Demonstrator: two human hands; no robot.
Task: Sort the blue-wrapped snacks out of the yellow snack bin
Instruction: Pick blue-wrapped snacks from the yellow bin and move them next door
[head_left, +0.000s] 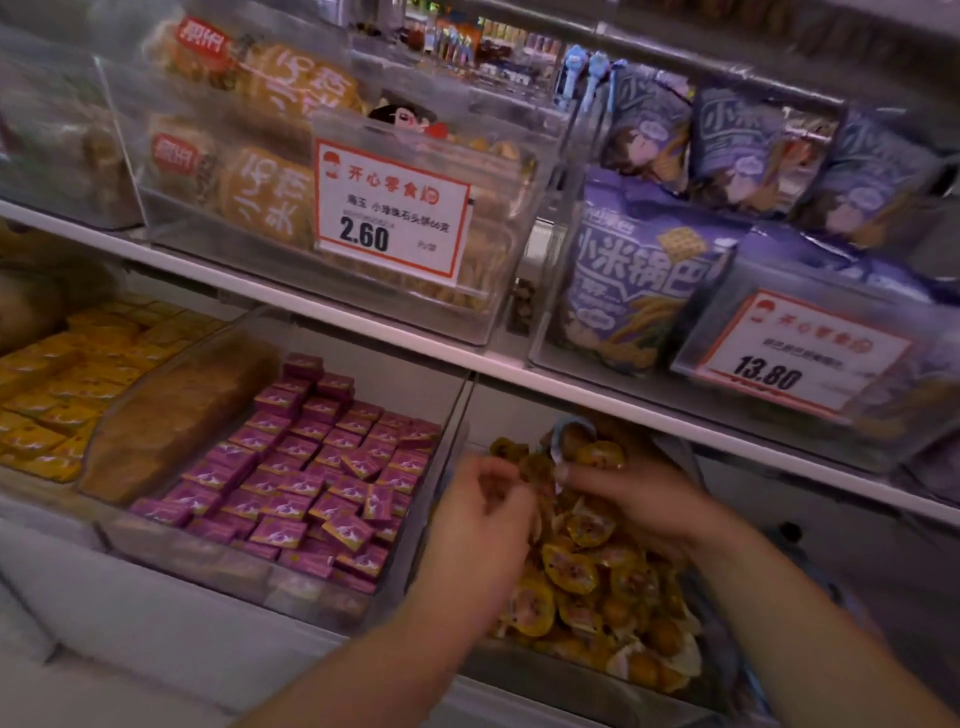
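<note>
In the lower right bin (524, 670), a clear-walled one heaped with yellow snacks (582, 566), both hands are working over the pile. The left hand (480, 512) has its fingers curled inward above the left edge of the heap; blur hides whether anything sits between them, so I cannot tell if it holds a piece. The right hand (639, 499) reaches across the top of the pile, and its fingertips (563, 474) seem to pinch the lower end of a blue-wrapped snack (563, 439) that sticks up at the back of the bin.

Judging progress: at least 1 blue piece remains among the yellow ones, and a blue edge shows along the bin's right wall, unclear whether wrapper or something else. No set-aside pile of blue snacks is visible, so how many are already out cannot be told. The sorting looks under way, not finished.
</note>
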